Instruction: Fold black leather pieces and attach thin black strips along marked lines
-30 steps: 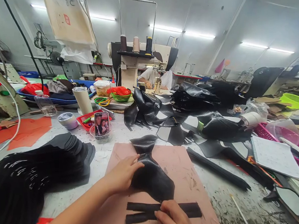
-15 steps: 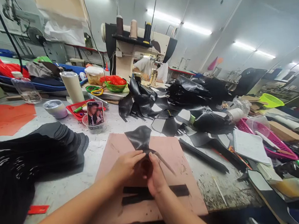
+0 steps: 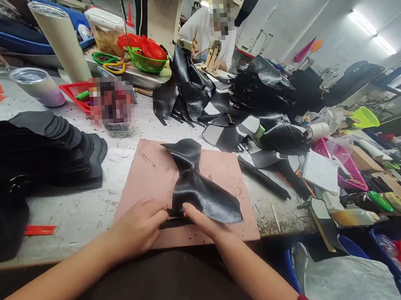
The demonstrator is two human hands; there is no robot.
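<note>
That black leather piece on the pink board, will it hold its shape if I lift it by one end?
Probably not. The black leather piece lies in soft folds pinched at its waist, so it looks floppy and likely to droop. Its glossy face may slip under the fingers. It seems thin and light; the left hand and right hand press its near edge.

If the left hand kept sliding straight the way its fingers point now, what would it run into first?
The left hand points rightward along the pink rectangular cutting board. It would first meet the thin black leather strip at its fingertips, then almost at once the right hand and the near edge of the glossy black bow-shaped leather piece. Depth looks close.
</note>
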